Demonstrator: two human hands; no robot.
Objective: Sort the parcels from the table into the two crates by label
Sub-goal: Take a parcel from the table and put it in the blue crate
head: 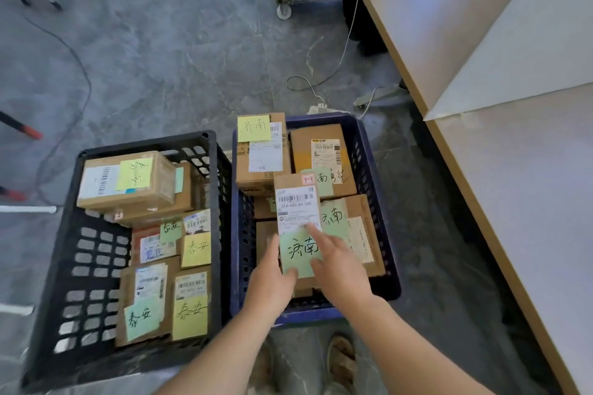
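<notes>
Grey floor; both hands hold a parcel over the blue crate.

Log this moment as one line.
stage: placing | held: parcel, both hands | left hand | right hand | over: blue crate | black crate: part filled

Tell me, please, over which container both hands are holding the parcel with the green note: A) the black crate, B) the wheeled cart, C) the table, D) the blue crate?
D: the left hand and right hand grip the parcel above the blue crate, while the black crate sits to its left.
</notes>
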